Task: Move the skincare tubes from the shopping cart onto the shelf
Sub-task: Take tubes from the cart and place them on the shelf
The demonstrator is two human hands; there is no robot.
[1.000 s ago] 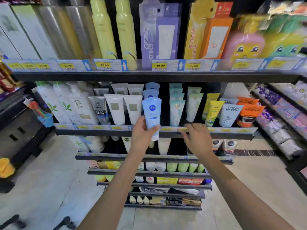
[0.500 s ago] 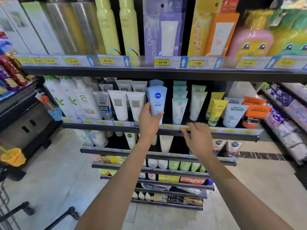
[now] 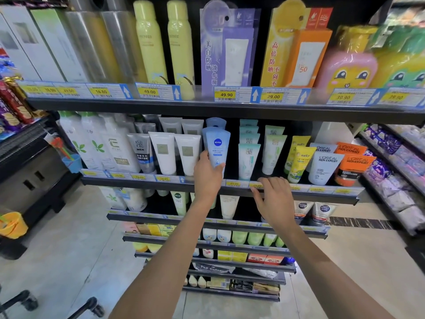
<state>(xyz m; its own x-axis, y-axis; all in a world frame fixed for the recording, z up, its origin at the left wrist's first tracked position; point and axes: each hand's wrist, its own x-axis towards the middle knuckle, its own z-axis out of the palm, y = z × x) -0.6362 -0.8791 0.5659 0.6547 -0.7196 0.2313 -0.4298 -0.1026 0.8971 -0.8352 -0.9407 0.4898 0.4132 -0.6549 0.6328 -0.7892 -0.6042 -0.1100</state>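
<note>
Nearest, two cart wheels (image 3: pixel 92 306) show below the left arm; the cart basket is cut off, so how many tubes remain cannot be told. Further out, the right hand (image 3: pixel 274 200) lies relaxed, fingertips on the shelf edge (image 3: pixel 305 195), holding nothing. Just beside it, the left hand (image 3: pixel 207 174) grasps the blue Nivea tube (image 3: pixel 217 148) by its lower end, upright in its row. Placement looks nearly done, release pending. Behind, similar blue tubes (image 3: pixel 215 122) stand mostly hidden.

Blue tube (image 3: pixel 217 148) — smooth plastic, slight sheen. Shelf edge (image 3: pixel 161 104) — dark matt metal, clear glossy plastic strip over paper price labels (image 3: pixel 226 94). Floor (image 3: pixel 69 238) — smooth, pale.
</note>
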